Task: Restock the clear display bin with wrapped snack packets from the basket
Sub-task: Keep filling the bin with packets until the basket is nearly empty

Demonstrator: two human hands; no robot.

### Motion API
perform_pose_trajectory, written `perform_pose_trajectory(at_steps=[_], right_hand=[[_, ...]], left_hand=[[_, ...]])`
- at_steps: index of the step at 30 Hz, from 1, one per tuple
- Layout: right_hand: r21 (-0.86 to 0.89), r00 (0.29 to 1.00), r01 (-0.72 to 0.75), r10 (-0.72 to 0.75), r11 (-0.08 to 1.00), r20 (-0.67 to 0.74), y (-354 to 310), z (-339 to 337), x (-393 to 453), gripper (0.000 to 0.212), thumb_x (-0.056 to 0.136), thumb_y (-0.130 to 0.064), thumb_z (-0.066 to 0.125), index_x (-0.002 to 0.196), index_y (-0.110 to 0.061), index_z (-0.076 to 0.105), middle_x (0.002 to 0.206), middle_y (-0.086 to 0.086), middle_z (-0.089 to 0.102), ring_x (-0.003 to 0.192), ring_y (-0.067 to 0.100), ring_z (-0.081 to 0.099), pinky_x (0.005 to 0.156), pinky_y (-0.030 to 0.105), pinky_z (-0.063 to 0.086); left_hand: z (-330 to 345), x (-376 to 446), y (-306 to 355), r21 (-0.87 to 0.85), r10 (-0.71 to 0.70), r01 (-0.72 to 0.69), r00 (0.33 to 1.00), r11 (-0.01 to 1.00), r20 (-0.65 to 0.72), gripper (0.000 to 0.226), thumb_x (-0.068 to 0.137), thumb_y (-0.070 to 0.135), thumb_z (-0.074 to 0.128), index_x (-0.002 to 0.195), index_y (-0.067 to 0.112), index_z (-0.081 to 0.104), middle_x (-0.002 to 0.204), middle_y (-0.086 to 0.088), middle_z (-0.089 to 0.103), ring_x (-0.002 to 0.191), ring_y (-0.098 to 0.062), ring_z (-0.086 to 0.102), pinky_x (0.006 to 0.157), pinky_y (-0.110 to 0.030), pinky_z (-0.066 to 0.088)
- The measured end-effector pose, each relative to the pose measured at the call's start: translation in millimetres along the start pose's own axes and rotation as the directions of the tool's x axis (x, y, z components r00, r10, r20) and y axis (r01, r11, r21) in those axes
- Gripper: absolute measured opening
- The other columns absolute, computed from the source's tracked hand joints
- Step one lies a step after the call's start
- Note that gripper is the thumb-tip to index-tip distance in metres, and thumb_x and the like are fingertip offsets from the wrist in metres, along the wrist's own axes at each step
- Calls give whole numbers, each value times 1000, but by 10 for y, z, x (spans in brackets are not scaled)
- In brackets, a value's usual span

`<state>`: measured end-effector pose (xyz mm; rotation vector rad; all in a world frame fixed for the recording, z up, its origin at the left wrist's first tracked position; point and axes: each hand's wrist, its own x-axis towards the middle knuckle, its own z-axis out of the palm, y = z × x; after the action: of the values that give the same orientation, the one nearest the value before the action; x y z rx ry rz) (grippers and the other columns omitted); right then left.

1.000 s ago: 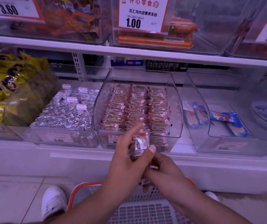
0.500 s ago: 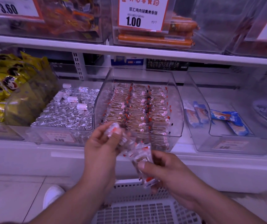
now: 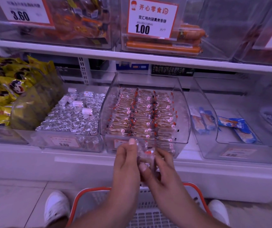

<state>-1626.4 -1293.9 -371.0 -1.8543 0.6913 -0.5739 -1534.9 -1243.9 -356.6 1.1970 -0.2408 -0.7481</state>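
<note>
Both hands are squaring a small clutch of snack packets [image 3: 146,155] above the basket [image 3: 148,203], just before the clear bin [image 3: 183,112]. Left hand [image 3: 127,162] and right hand [image 3: 164,168] fingers are pinching the packets. Next, probably: lifting over the front wall, into a row.

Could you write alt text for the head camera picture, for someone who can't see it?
Two hands, left hand and right hand, together hold clear wrapped snack packets just before a clear display bin already lined with rows of them. A basket sits on the floor below, between white shoes.
</note>
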Motion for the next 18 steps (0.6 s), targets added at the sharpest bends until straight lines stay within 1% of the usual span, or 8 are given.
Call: perform_pose_trajectory(at_steps=[2, 5, 8, 11, 13, 15, 16, 18], right_hand=[[-37, 997, 29, -26, 999, 78, -5, -65, 4, 48, 91, -58, 47, 134, -36, 52, 136, -12, 52, 129, -3, 46, 107, 30, 41], [-14, 997, 73, -73, 997, 30, -41, -189, -9, 29, 92, -50, 56, 116, -37, 64, 106, -11, 64, 102, 3, 62, 88, 29, 50], [47, 993, 113, -113, 993, 12, -154, -394, 54, 33, 86, -49, 66, 116, -34, 68, 96, -8, 65, 87, 7, 67, 72, 23, 55], [4, 984, 175, -175, 985, 43, -332, -709, 283, 30, 80, -52, 71, 107, -39, 72, 86, -13, 72, 71, -2, 67, 60, 14, 52], [-188, 973, 229, -223, 955, 54, -441, -937, 502, 36, 79, -56, 72, 108, -35, 72, 85, -20, 70, 72, -9, 63, 64, 10, 48], [-550, 961, 274, -201, 789, 190, -553, -1136, 761, 55, 76, -63, 68, 121, -32, 67, 90, -16, 63, 81, -3, 59, 74, 17, 47], [-717, 943, 321, -143, 619, 299, -600, -1201, 887, 59, 77, -65, 66, 125, -30, 63, 93, -14, 58, 84, 3, 56, 78, 24, 47], [-862, 891, 432, 21, 266, 453, -659, -1226, 1096, 55, 81, -62, 62, 122, -26, 60, 98, -5, 58, 91, 15, 56, 82, 35, 49]], left_hand=[[30, -16, -13, 1, -46, 46, 997, 999, 58, 46, 85, 53, 58, 105, 12, 62, 87, -12, 75, 72, -19, 71, 57, -30, 57], [40, 16, -68, 18, -100, 98, 987, 995, 127, 72, 64, 68, 67, 111, 15, 62, 95, -7, 76, 87, -24, 73, 79, -41, 58], [53, 58, 2, 62, -72, 56, 955, 996, 287, 70, 74, 76, 61, 123, 27, 60, 114, -1, 74, 113, -21, 67, 102, -44, 48], [46, 221, 202, 55, -35, 20, 955, 998, 293, 65, 76, 76, 54, 119, 27, 61, 107, 1, 75, 100, -20, 72, 81, -31, 56], [-27, 349, 381, 140, 20, -52, 975, 989, 222, 63, 78, 73, 44, 117, 27, 62, 102, 2, 76, 85, -21, 74, 66, -35, 56], [-174, 486, 526, 393, 308, -374, 925, 840, 221, 47, 93, 68, 42, 113, 32, 64, 103, 10, 72, 86, -14, 71, 69, -33, 52], [-251, 553, 576, 527, 453, -534, 844, 661, 286, 38, 96, 59, 42, 111, 32, 63, 103, 13, 70, 90, -9, 68, 74, -32, 50], [-342, 678, 607, 670, 534, -672, 710, 316, 460, 26, 98, 43, 45, 114, 30, 62, 109, 14, 64, 99, -8, 60, 83, -32, 47]])
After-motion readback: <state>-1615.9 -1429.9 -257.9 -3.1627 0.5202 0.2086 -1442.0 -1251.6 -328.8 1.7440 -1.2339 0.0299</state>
